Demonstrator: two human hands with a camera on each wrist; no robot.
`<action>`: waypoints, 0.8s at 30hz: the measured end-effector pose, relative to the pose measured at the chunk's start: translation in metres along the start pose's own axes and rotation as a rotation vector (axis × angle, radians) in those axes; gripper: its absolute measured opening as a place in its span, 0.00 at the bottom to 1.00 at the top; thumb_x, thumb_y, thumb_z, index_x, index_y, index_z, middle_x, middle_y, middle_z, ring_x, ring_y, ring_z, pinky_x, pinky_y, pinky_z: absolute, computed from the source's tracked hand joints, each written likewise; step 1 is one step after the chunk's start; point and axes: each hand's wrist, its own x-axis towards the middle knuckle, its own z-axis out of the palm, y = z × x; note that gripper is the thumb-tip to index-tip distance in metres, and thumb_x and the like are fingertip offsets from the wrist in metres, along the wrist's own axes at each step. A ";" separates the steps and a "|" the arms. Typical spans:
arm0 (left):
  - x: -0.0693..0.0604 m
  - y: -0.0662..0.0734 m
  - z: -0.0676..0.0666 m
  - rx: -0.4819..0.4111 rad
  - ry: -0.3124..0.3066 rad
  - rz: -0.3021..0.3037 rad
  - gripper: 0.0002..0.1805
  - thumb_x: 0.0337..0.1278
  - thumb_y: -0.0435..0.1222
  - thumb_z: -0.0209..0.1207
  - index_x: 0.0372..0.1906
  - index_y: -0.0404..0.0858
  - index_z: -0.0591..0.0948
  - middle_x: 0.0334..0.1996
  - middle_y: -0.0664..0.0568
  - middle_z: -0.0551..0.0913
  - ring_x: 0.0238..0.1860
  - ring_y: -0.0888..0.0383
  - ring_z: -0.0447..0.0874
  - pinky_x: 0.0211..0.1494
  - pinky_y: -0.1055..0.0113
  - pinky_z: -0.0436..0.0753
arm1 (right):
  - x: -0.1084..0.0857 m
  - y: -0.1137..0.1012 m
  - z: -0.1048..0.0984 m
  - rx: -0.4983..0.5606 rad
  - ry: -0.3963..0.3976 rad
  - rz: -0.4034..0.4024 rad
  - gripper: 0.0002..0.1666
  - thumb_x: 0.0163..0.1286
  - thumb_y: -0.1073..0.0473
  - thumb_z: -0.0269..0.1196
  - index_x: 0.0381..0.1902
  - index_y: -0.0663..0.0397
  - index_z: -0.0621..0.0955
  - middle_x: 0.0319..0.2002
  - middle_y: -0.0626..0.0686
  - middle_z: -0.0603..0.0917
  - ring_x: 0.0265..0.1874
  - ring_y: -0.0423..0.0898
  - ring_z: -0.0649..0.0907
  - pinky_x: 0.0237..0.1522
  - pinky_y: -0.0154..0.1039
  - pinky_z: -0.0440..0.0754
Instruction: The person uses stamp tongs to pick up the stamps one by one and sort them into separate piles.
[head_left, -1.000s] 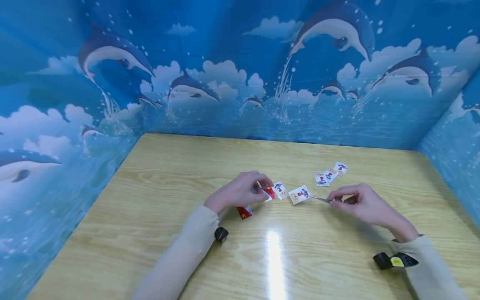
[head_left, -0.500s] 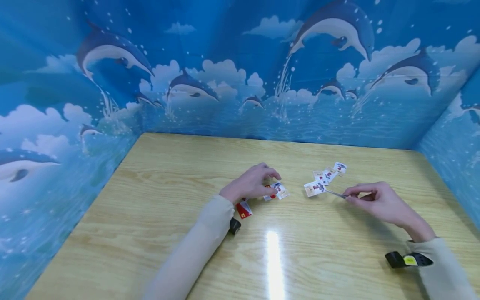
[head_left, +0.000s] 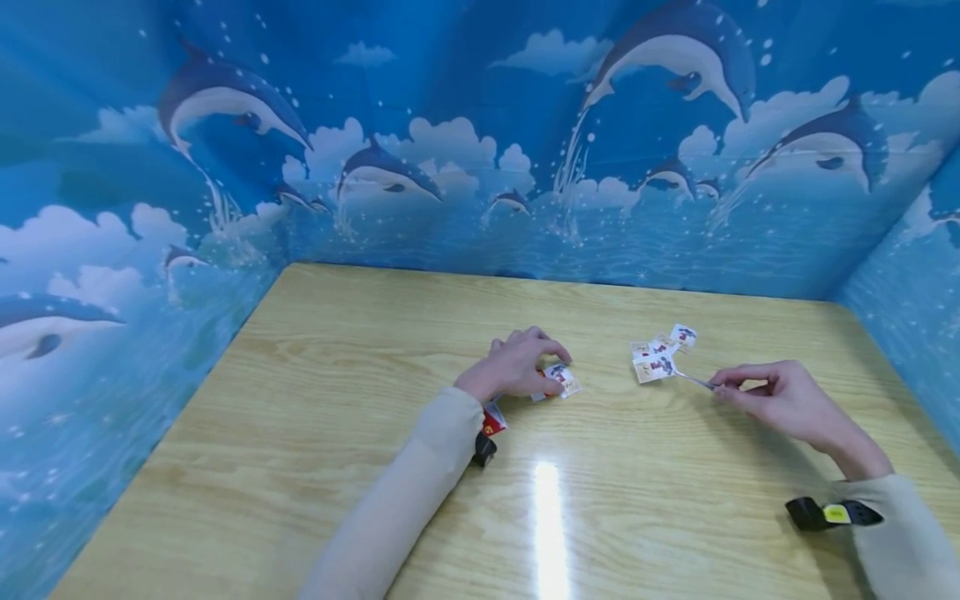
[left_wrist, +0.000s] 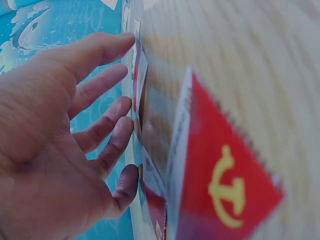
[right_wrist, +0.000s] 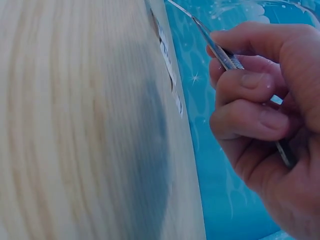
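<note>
My right hand pinches metal tweezers between thumb and fingers. At the tweezers' tip is a small stamp with a pale printed picture, over or against the near edge of several similar stamps. My left hand is spread low over the middle of the table, fingertips touching the small row of stamps there. One of these, a picture stamp, shows beyond the thumb. A red stamp with a yellow hammer-and-sickle emblem lies near the left wrist, partly hidden by it in the head view.
The pale wood table has a bright light reflection near its front. Blue dolphin-print cloth hangs along its back and sides. A black wrist camera sits on the right cuff.
The right hand has carried the stamp in the tweezers rightward to the far group. The left hand has shifted right and slightly away, over the middle stamps.
</note>
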 end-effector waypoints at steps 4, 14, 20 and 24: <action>0.002 0.000 0.002 -0.003 0.006 -0.015 0.23 0.63 0.50 0.67 0.62 0.58 0.81 0.69 0.54 0.70 0.70 0.50 0.66 0.71 0.42 0.61 | 0.002 0.005 -0.001 0.009 0.004 0.011 0.17 0.72 0.57 0.66 0.52 0.63 0.86 0.40 0.31 0.86 0.14 0.35 0.74 0.15 0.38 0.68; 0.001 -0.002 0.001 -0.006 0.015 -0.012 0.24 0.61 0.49 0.68 0.62 0.56 0.81 0.69 0.54 0.71 0.68 0.51 0.68 0.70 0.46 0.64 | 0.004 0.010 -0.003 -0.007 0.000 0.061 0.20 0.73 0.56 0.66 0.54 0.66 0.84 0.37 0.36 0.87 0.15 0.35 0.73 0.15 0.38 0.68; 0.001 -0.003 0.001 0.003 0.021 -0.016 0.23 0.61 0.48 0.69 0.61 0.54 0.81 0.67 0.54 0.72 0.65 0.53 0.70 0.69 0.48 0.65 | 0.006 0.011 -0.003 -0.051 -0.003 0.081 0.21 0.74 0.54 0.65 0.55 0.65 0.84 0.45 0.58 0.88 0.18 0.36 0.77 0.17 0.37 0.69; 0.000 -0.003 0.001 0.006 0.021 -0.021 0.23 0.61 0.48 0.68 0.61 0.54 0.81 0.67 0.53 0.71 0.66 0.53 0.70 0.69 0.50 0.65 | 0.008 0.011 -0.003 -0.090 -0.003 0.095 0.22 0.75 0.52 0.63 0.56 0.64 0.84 0.53 0.67 0.85 0.23 0.35 0.80 0.21 0.36 0.73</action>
